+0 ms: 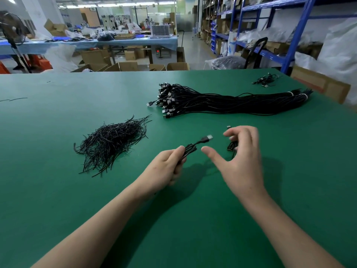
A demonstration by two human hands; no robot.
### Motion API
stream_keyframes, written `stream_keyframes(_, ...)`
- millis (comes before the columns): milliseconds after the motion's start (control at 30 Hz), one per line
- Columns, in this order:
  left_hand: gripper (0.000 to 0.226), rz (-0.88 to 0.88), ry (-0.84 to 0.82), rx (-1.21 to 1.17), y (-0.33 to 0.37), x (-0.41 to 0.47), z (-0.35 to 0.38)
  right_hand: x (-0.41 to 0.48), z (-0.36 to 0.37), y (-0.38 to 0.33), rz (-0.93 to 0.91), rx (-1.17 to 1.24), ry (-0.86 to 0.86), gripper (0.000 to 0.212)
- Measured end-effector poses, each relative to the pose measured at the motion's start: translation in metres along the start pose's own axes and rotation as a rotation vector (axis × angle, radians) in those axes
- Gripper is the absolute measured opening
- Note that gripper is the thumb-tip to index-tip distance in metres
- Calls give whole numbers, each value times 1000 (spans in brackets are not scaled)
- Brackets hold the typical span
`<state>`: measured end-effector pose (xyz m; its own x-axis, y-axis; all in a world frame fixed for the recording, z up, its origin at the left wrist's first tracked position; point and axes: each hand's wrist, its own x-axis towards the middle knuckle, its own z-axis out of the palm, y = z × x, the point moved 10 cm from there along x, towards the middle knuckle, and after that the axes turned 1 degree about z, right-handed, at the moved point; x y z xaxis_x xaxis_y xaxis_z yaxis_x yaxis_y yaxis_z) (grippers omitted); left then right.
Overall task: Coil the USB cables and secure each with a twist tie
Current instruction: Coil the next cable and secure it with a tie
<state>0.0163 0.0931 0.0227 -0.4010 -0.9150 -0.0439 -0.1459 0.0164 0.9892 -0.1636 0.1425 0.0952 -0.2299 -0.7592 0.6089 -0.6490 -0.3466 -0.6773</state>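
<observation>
Coiling is under way. To the right of the twist tie pile (112,142), the left hand (166,167) grips a part-wound USB cable (190,148), its plug poking out. Further right of the pile, the right hand (241,161) is blurred, fingers spread; whether it catches the cable's loose end is unclear. Next, likely finish the last loop, then reach to the pile for one tie.

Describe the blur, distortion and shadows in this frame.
Head view: the right hand is motion-smeared while the left hand gripping the USB cable is sharp; wide-angle bending slightly bows the far edge of the green table and tilts the blue shelving; soft shadows lie under both hands; ceiling lights blow out.
</observation>
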Motion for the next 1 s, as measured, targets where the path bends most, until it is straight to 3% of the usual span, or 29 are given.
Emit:
stream_keyframes(67, 40, 9, 62, -73, 2, 0, -4, -3, -3, 3, 53, 15, 55, 48)
stream_keyframes(200, 41, 61, 104, -130, 8, -2, 7, -21, 50, 15, 332, 315, -303, 49)
stream_keyframes(267, 41, 81, 114, -125, 9, -4, 16, -29, 65, 13, 391, 413, -385, 47)
stream_keyframes(567, 51, 122, 133, -169, 7, -11, 32, -40, 77, 11, 559, 784, -353, 30)
stream_keyframes(767, 51, 183, 72, -211, 9, -13, 40, -39, 76, 12, 570, 838, -354, 30)
stream_keyframes(900, 41, 276, -7, -38, 17, -15, 42, -36, 72, 15, 586, 855, -356, 44)
stream_keyframes(1000, 41, 313, -122, 145, 23, -17, 41, -33, 71, 14, 566, 854, -392, 37)
